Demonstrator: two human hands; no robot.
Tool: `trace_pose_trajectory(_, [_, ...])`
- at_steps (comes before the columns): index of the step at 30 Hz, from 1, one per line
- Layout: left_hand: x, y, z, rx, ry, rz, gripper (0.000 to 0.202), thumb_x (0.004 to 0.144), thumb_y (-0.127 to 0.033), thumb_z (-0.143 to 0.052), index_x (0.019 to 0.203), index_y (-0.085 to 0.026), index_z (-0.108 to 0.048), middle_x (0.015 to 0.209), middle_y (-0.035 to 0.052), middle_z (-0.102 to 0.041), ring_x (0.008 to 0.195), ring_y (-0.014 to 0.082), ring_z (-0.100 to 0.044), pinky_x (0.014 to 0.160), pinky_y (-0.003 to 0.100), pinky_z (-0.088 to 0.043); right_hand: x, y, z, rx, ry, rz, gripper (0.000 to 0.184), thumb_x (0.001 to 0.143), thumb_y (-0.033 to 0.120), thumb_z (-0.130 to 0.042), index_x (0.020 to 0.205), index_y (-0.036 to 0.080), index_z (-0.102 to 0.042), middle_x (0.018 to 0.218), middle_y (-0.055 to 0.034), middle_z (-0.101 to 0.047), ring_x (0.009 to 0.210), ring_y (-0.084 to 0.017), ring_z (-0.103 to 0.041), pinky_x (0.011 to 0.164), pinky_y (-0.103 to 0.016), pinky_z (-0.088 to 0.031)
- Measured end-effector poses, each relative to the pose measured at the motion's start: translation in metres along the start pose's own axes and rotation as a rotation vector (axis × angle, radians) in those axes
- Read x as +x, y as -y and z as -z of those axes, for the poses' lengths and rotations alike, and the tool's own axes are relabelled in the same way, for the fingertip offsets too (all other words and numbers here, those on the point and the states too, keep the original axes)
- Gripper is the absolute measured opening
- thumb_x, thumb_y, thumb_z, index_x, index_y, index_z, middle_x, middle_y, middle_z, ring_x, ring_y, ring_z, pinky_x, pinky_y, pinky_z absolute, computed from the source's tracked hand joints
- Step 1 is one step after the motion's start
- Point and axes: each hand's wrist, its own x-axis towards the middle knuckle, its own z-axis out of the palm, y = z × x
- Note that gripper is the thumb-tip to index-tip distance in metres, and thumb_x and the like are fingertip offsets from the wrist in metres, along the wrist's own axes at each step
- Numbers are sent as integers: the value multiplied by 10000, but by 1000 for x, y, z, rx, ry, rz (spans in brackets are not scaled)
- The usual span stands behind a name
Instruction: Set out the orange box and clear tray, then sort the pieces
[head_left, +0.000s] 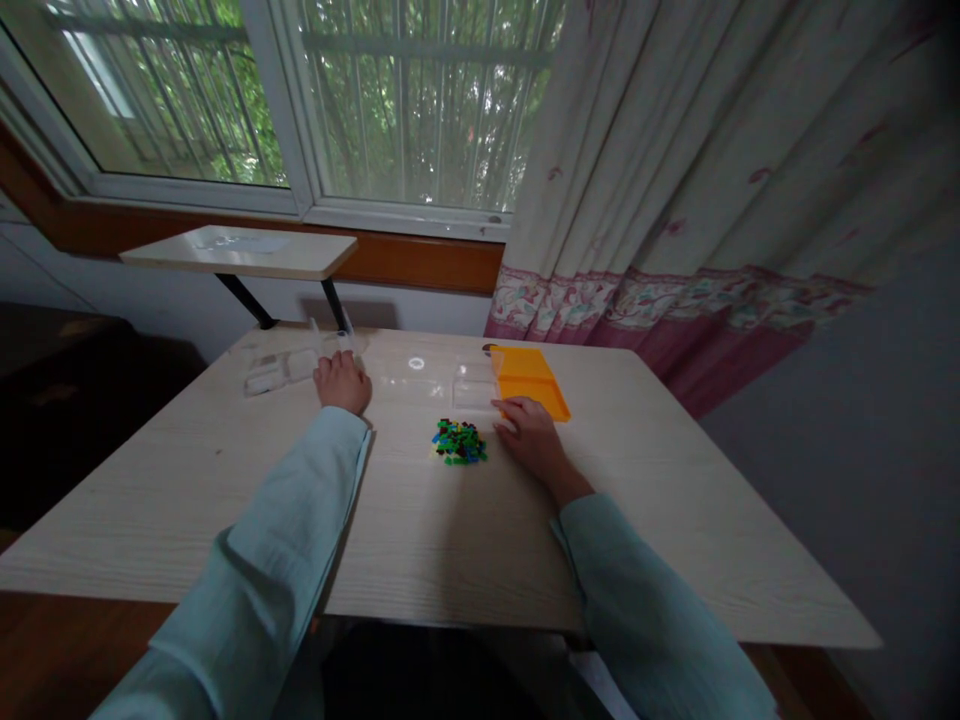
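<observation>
A small heap of tiny coloured blocks (459, 442), green, blue, black and yellow, lies in the middle of the pale wooden table (420, 540). My right hand (531, 432) rests just right of the heap, fingers curled toward a clear plastic box (474, 385) and an orange tray (529, 380). My left hand (343, 381) is farther away at the back left, fingers bent, touching a clear plastic container (289, 368). Whether it grips the container is hidden. Both arms wear light green sleeves.
A narrow shelf (240, 250) juts from the wall under the window (300, 100). Patterned curtains (712, 190) hang at the right. A dark piece of furniture (67, 390) stands left of the table. A small clear round piece (416, 363) lies on the far tabletop.
</observation>
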Motion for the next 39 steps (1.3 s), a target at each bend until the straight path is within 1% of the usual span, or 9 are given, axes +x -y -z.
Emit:
trace_pose_trajectory(5, [-1,-12,10,-56,18,-67,479,812,-220,-482,1278,-113,-507,1093,207,-632,1138,395,-437,913,557,-333,0,0,1,8,1,7,386,865,296,-552,1239,217,-610,1132,-102,-607,1051,-243,-529,937,-406,-413])
trace_pose_trajectory(8, [-4,-28,15,-114,45,-191,409,850,-252,-471,1234,-163,-579,890,149,-656,1041,347,-506,898,516,-356,1,0,1,10,3,2,384,865,291,-552,1235,211,-612,1131,-101,-608,1047,-240,-532,938,-400,-412])
trace_pose_trajectory(10, [-8,-41,15,-175,71,-295,383,877,-287,-458,1216,-191,-608,820,114,-633,961,297,-544,869,460,-392,2,0,1,12,11,7,385,865,287,-552,1237,206,-611,1121,-101,-613,1039,-239,-536,932,-395,-416])
trace_pose_trajectory(14, [-18,-60,13,-342,178,-525,386,941,-321,-382,1257,-225,-581,910,84,-648,954,233,-556,878,393,-420,2,0,3,18,21,12,383,867,279,-553,1237,202,-611,1118,-100,-616,1041,-238,-537,929,-388,-418])
trace_pose_trajectory(16, [-23,-62,15,-377,216,-585,378,951,-320,-369,1249,-221,-579,965,78,-666,972,227,-548,889,389,-421,2,-1,3,25,25,10,381,865,277,-557,1234,198,-613,1124,-101,-615,1044,-236,-538,931,-386,-417])
trace_pose_trajectory(22, [-29,-50,26,-339,248,-654,304,888,-388,-502,1093,-221,-652,1032,67,-692,976,249,-540,892,422,-412,2,-1,2,31,15,-4,378,864,290,-555,1230,215,-613,1119,-96,-618,1044,-238,-537,930,-394,-412])
trace_pose_trajectory(26, [-28,-45,27,-331,277,-692,247,861,-337,-533,1028,-239,-687,1018,55,-699,984,247,-539,896,429,-405,2,0,3,22,20,3,385,866,290,-550,1236,203,-610,1112,-100,-623,1041,-242,-539,925,-392,-412])
trace_pose_trajectory(31, [-29,-50,23,-349,297,-713,280,877,-267,-488,1076,-246,-684,1016,55,-701,978,232,-545,895,416,-406,2,0,2,32,16,3,370,871,281,-540,1227,215,-614,1110,-100,-632,1040,-241,-542,922,-399,-412])
trace_pose_trajectory(39, [-35,-64,22,-415,310,-751,299,904,-263,-445,1099,-249,-673,1023,54,-700,986,223,-545,903,406,-403,2,1,0,6,23,-18,357,879,293,-538,1214,207,-624,1095,-101,-637,1033,-241,-537,934,-400,-401])
